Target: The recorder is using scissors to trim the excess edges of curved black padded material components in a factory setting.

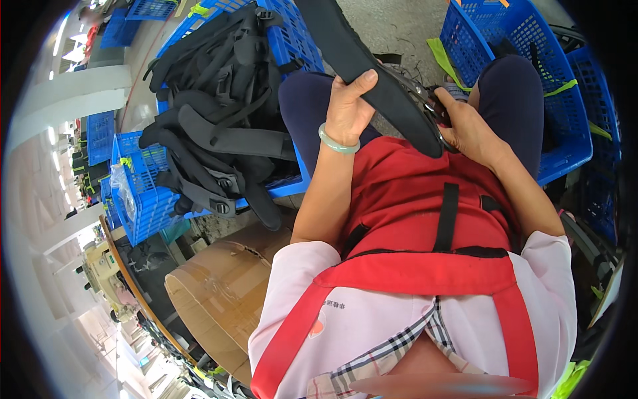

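Note:
A long black padded strap point(392, 103) runs from the top edge down over my lap, its rounded end above the red apron point(425, 193). My left hand point(349, 110) is closed on the strap's left edge, with the thumb on top. In my right hand point(468, 130) is a pair of scissors point(425, 101) with dark handles, the fingers wrapped round them. The metal blades lie along the strap's right edge, partly hidden; I cannot tell whether they touch it.
On my left, a blue plastic crate point(292, 40) is heaped with black straps point(226, 126), several hanging over its near side. A brown cardboard box point(212, 292) stands nearer. At the right is another blue crate point(561, 149) with dark contents. Loose scraps point(415, 60) lie on the floor.

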The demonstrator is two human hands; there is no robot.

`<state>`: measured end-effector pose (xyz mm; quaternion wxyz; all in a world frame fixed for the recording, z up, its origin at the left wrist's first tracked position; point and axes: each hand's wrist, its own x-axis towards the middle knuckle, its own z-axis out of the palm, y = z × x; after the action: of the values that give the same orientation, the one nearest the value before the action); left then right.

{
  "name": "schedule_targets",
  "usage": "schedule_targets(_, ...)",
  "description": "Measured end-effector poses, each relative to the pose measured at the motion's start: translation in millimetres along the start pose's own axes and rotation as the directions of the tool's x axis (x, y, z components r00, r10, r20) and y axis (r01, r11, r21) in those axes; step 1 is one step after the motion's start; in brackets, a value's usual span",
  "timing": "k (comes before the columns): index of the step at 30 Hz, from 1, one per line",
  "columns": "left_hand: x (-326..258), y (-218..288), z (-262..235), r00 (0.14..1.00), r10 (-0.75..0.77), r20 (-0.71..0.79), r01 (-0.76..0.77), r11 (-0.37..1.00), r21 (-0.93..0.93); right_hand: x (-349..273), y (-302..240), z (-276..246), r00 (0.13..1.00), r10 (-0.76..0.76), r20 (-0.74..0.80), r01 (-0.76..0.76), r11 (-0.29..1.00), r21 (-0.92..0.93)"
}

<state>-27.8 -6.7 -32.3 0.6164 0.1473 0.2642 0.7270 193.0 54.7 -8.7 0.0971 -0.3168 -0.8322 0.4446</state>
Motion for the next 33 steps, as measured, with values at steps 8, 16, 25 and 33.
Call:
schedule_targets(8, -2.6, -6.6, -4.5, 0.999, 0.018, 0.045, -0.02, 0.998, 0.059, 8.6, -1.0, 6.9, 0.994, -0.094, -0.048, 0.093, 0.995, -0.02)
schedule_targets(16, -3.4, -7.1, -2.5, 1.0, 0.008, 0.025, -0.008, 1.0, -0.008, 9.3, -4.9, 10.3, 0.999, -0.012, -0.046, 0.011, 1.0, -0.011)
schedule_targets(25, -4.2, -6.9, -5.1, 0.999, 0.002, 0.048, -0.001, 1.0, -0.01, 7.0, -16.4, -10.5, 0.998, -0.042, 0.052, 0.04, 0.998, 0.038)
schedule_targets(33, -1.0, -6.8, -7.0, 0.994, -0.036, 0.101, 0.037, 0.999, -0.011, 3.0, -10.1, -9.8, 0.998, -0.045, 0.037, 0.047, 0.998, -0.047)
